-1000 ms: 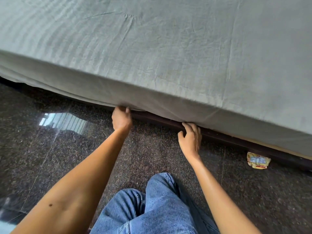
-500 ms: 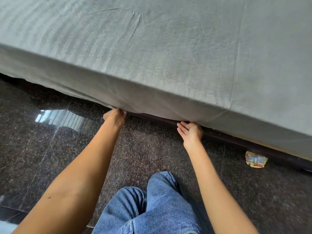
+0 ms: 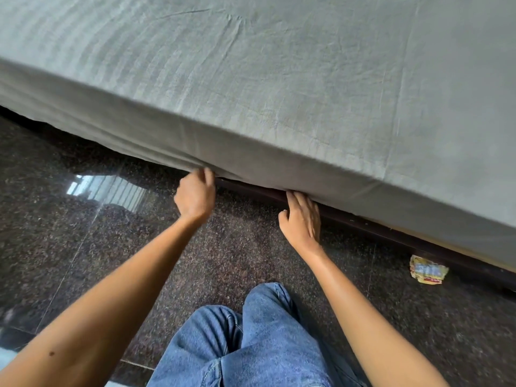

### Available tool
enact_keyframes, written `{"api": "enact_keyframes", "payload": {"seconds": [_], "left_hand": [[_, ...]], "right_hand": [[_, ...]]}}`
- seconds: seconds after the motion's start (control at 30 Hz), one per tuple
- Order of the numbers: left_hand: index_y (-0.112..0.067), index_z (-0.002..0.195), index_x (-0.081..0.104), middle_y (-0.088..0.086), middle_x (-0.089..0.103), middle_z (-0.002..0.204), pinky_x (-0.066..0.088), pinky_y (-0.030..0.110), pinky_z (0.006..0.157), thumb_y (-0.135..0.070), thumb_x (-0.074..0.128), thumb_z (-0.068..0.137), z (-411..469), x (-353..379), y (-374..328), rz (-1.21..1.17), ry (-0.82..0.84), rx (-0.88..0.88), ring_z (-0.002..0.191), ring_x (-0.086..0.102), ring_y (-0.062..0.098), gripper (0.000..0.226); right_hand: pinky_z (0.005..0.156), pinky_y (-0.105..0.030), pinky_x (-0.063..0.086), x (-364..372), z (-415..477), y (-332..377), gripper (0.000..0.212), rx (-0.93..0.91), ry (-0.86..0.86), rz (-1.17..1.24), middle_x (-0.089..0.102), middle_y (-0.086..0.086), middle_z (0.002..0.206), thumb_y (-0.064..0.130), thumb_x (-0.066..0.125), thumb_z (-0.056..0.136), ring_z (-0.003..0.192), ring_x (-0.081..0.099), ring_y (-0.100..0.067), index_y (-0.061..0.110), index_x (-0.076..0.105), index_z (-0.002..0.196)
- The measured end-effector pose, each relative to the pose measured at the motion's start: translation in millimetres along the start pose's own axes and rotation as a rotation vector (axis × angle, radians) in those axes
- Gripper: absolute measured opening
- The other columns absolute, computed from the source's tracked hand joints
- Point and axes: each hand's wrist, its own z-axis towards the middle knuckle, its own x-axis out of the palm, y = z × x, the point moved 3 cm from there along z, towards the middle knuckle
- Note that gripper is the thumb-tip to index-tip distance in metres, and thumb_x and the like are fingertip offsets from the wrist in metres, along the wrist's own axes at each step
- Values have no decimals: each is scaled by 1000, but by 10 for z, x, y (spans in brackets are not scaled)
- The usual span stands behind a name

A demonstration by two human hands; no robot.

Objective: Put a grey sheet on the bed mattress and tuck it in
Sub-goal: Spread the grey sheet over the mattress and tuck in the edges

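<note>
A grey sheet point(image 3: 279, 88) covers the top and near side of the mattress, which fills the upper part of the head view. Its lower hem hangs along the dark wooden bed frame point(image 3: 363, 227). My left hand point(image 3: 195, 195) is at the hem, fingers curled and pinching the sheet's edge. My right hand point(image 3: 303, 219) lies further right with straight fingers, their tips pushed under the hem against the frame. To the left of my left hand the sheet hangs loose over the floor.
Dark polished speckled stone floor point(image 3: 83, 247) runs beside the bed and reflects a window. A crumpled yellow wrapper point(image 3: 427, 272) lies on the floor near the frame at right. My legs in blue jeans point(image 3: 251, 344) are at the bottom centre.
My left hand has turned and closed on the hem. My right hand has flattened, palm down, with fingertips slid under the sheet's edge. The view has shifted slightly.
</note>
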Motion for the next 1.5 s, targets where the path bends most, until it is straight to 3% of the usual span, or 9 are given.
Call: {"api": "enact_keyframes", "payload": {"seconds": [0.17, 0.3, 0.5, 0.67, 0.97, 1.13, 1.27, 1.37, 1.5], "left_hand": [[-11, 108, 63, 10, 64, 97, 47, 40, 77, -27, 34, 77, -215, 295, -49, 284, 82, 722, 89, 60, 33, 46], [-11, 108, 63, 9, 62, 105, 38, 42, 99, -21, 54, 71, -86, 347, -19, 381, 133, 654, 105, 55, 31, 39], [-6, 90, 67, 13, 64, 96, 41, 41, 94, -24, 32, 76, -61, 315, -82, 347, 90, 697, 93, 60, 34, 42], [-9, 148, 28, 11, 28, 153, 8, 42, 118, -21, 37, 92, -136, 461, 108, 404, 239, 621, 143, 20, 31, 58], [-22, 151, 12, -3, 13, 158, 3, 50, 117, -29, 27, 97, 28, 519, -137, 596, 318, 402, 146, 1, 24, 57], [-26, 150, 12, -5, 17, 157, 2, 55, 115, -28, 40, 92, 2, 477, -105, 593, 311, 408, 146, 1, 22, 64], [-25, 145, 34, -4, 36, 150, 21, 38, 115, -17, 47, 89, 200, 166, 10, 511, 316, 752, 140, 29, 18, 58], [-20, 128, 59, 3, 62, 127, 51, 41, 92, -6, 51, 83, 473, -268, 236, 389, 151, 774, 111, 61, 25, 47], [-11, 107, 70, 10, 69, 104, 52, 42, 74, -9, 63, 68, 719, -556, 574, 457, 13, 662, 99, 63, 33, 40]], "right_hand": [[105, -47, 26, 57, 122, 106, 60, 43, 123, -153, 39, -10, 135, 38, 58, 82, 125, 31, -33, 23, 43, 137], [110, -48, 22, 105, 158, 198, 61, 132, 63, -99, 43, -11, 125, 50, 63, 74, 120, 34, -35, 28, 52, 130], [112, -59, -2, 167, 257, 374, 62, 366, 136, -36, 28, -16, 140, 64, 59, 75, 133, 17, -40, 32, 53, 128], [108, -64, -7, 383, 196, 486, 91, 441, 272, 1, -7, -18, 155, 71, 53, 74, 141, -18, -39, 32, 18, 148], [105, -70, -3, 343, 457, 754, 87, 630, 384, 126, -20, -30, 149, 72, 48, 77, 133, -29, -50, 26, 22, 147], [112, -59, 1, 256, 168, 567, 84, 411, 259, -4, 2, -16, 157, 57, 59, 79, 144, -8, -37, 26, 23, 148], [114, -49, 4, 227, -93, 576, 58, 114, 122, -20, 28, -5, 153, 30, 58, 85, 142, 22, -21, 16, 45, 139], [112, -40, 19, 301, -97, 894, 51, -57, 122, 95, 44, -6, 144, 17, 57, 84, 133, 39, -21, 9, 51, 134], [107, -40, 31, 403, 97, 1373, 51, -268, 117, 168, 51, -12, 138, 9, 55, 79, 128, 46, -28, 1, 55, 129]]}}
